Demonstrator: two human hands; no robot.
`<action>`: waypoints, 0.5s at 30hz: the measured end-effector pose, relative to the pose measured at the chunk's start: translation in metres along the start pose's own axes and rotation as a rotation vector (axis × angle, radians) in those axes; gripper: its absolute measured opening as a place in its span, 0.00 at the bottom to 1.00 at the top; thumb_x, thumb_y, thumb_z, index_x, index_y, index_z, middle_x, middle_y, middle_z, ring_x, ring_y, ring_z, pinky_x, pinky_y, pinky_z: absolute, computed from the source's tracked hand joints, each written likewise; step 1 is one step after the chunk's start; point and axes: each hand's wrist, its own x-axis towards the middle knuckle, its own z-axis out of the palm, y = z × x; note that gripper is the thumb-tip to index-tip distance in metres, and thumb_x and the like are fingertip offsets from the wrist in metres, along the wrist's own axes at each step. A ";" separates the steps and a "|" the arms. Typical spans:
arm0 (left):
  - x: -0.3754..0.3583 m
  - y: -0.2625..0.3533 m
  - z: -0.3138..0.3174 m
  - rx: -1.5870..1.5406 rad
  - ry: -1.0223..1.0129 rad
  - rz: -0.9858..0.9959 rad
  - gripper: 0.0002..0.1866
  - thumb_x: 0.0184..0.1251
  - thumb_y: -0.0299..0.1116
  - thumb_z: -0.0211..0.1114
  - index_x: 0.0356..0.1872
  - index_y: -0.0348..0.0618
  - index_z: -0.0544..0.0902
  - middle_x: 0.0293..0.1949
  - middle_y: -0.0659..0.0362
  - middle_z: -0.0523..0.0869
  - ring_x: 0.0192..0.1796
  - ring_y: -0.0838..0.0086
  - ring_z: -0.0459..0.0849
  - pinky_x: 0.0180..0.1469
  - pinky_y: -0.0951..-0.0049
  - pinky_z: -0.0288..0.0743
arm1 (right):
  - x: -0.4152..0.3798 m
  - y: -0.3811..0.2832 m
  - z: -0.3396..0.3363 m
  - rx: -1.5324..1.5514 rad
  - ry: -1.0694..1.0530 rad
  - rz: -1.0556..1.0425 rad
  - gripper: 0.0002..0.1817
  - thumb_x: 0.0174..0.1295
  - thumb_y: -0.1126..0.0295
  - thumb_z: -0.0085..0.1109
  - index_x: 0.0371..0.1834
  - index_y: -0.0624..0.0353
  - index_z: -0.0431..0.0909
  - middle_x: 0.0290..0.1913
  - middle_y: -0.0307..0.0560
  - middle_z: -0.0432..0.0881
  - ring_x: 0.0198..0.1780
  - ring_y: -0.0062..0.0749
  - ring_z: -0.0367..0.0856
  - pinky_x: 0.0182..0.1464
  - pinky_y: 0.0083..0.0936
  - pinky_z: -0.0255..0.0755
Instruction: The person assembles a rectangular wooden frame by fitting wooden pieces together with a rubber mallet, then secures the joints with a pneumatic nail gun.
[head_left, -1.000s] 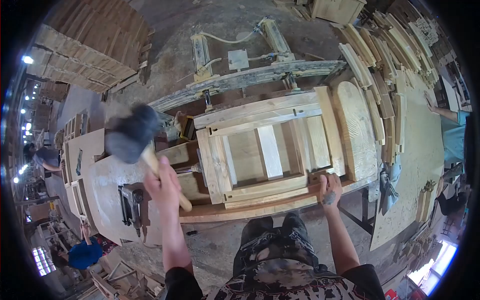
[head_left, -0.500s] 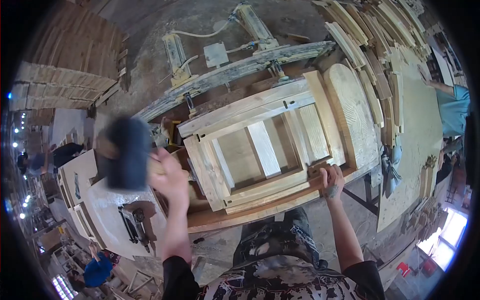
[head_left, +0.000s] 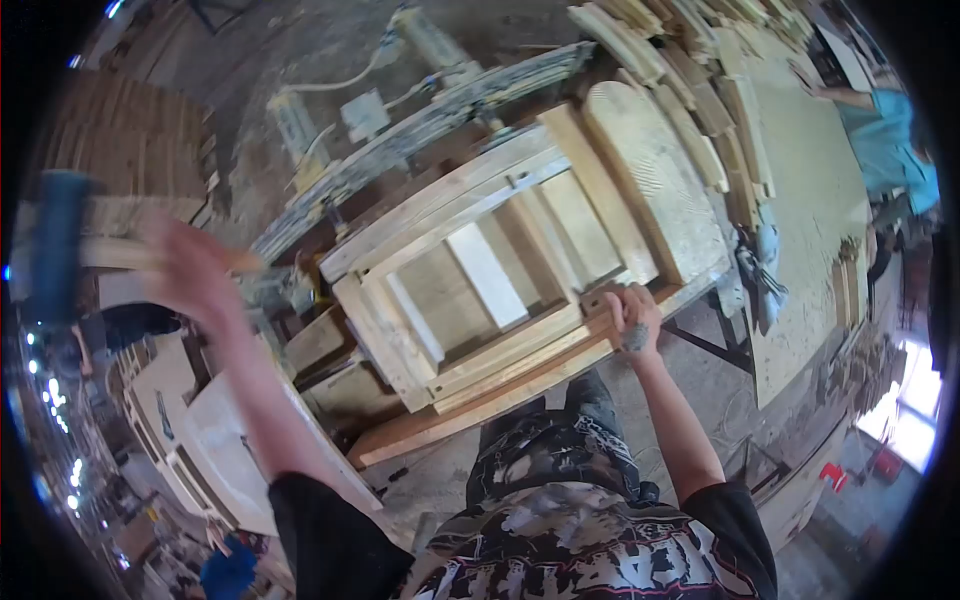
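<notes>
My left hand [head_left: 195, 265], blurred by motion, is closed around the wooden handle of a mallet with a dark, blocky head [head_left: 60, 245]. It is raised at the far left, apart from the workpiece. A pale wooden panel frame [head_left: 500, 205] with slats and dark slots near its corners lies on the bench. My right hand [head_left: 637, 318] is at the frame's near right corner, its fingers curled over the near rail. Whether a small block sits under those fingers is hard to make out. A thick board with a rounded end [head_left: 650, 170] lies right of the frame.
Beyond the frame runs a worn clamp beam [head_left: 420, 145] with cylinders and hoses. Stacked boards [head_left: 130, 140] stand at the far left, and timber strips [head_left: 690, 90] lie at the upper right. A co-worker in a turquoise top [head_left: 890, 145] is at the right.
My left hand has swung the mallet outward to the left and up, away from the frame. My right hand stays at the frame's near corner. The head view has shifted and tilted.
</notes>
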 end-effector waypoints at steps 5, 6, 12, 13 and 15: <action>-0.213 -0.121 -0.013 1.374 -0.488 -0.399 0.24 0.63 0.33 0.64 0.60 0.33 0.80 0.53 0.35 0.84 0.56 0.50 0.85 0.59 0.56 0.75 | -0.001 0.004 -0.003 0.068 0.061 -0.020 0.14 0.63 0.59 0.65 0.27 0.58 0.79 0.28 0.50 0.77 0.35 0.49 0.79 0.37 0.40 0.73; -0.201 -0.106 0.014 1.142 -0.522 -0.232 0.21 0.63 0.34 0.65 0.53 0.31 0.82 0.45 0.39 0.87 0.49 0.54 0.87 0.54 0.58 0.77 | 0.002 0.009 0.004 0.098 0.123 -0.056 0.14 0.63 0.59 0.65 0.26 0.58 0.79 0.28 0.49 0.77 0.34 0.48 0.79 0.36 0.39 0.73; -0.129 0.059 0.205 0.403 -0.465 -0.131 0.18 0.73 0.38 0.63 0.21 0.45 0.74 0.15 0.67 0.70 0.20 0.79 0.73 0.23 0.76 0.65 | -0.003 0.011 -0.003 0.115 0.174 -0.086 0.14 0.61 0.59 0.66 0.26 0.58 0.80 0.27 0.46 0.76 0.33 0.45 0.78 0.36 0.39 0.73; -0.129 0.075 0.226 0.158 -0.530 -0.109 0.17 0.74 0.37 0.61 0.22 0.48 0.73 0.16 0.68 0.71 0.20 0.82 0.74 0.22 0.79 0.62 | -0.004 0.015 -0.001 0.127 0.167 -0.079 0.13 0.61 0.59 0.66 0.27 0.57 0.80 0.27 0.45 0.75 0.33 0.44 0.78 0.36 0.38 0.71; -0.166 0.038 0.237 0.186 -0.421 0.058 0.16 0.74 0.35 0.61 0.23 0.48 0.73 0.17 0.68 0.72 0.21 0.81 0.75 0.23 0.77 0.64 | -0.002 0.016 -0.005 0.155 0.180 -0.089 0.12 0.62 0.59 0.65 0.27 0.55 0.81 0.27 0.45 0.76 0.33 0.43 0.78 0.37 0.37 0.70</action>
